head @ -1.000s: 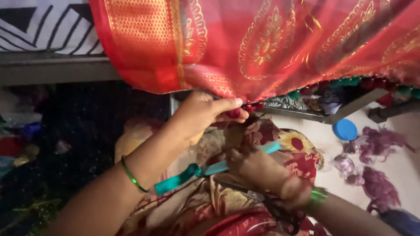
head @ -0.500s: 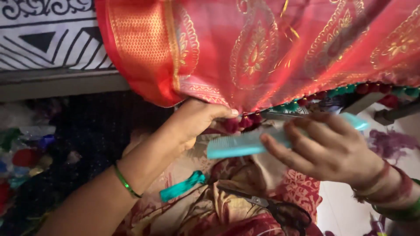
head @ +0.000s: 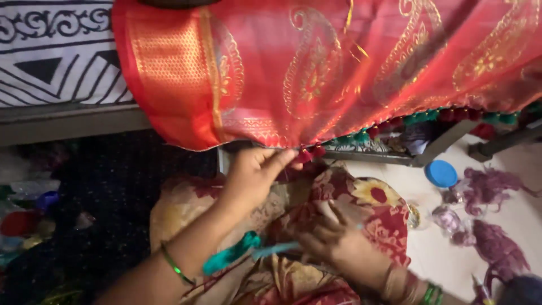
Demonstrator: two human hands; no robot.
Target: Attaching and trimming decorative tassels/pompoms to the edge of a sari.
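A red sari cloth (head: pixel 316 73) with gold paisley patterns hangs across the top, its lower edge trimmed with small red and green tassels (head: pixel 395 121). My left hand (head: pixel 254 175) pinches that edge at a red tassel (head: pixel 307 153). My right hand (head: pixel 344 243) is low over my lap, fingers closed around a teal thread strand (head: pixel 276 248) that runs left to a teal tuft (head: pixel 228 257). Under both hands lies a floral red and cream cloth (head: pixel 378 195).
A black-and-white patterned surface (head: pixel 56 51) sits at the upper left above a grey ledge (head: pixel 68 121). On the pale floor at the right lie a blue lid (head: pixel 441 173) and purple thread scraps (head: pixel 491 226). Dark fabric (head: pixel 113 192) and coloured clutter fill the left.
My right hand has dropped from the tassel edge down to my lap, taking the teal strand with it. My left hand keeps its pinch on the sari edge.
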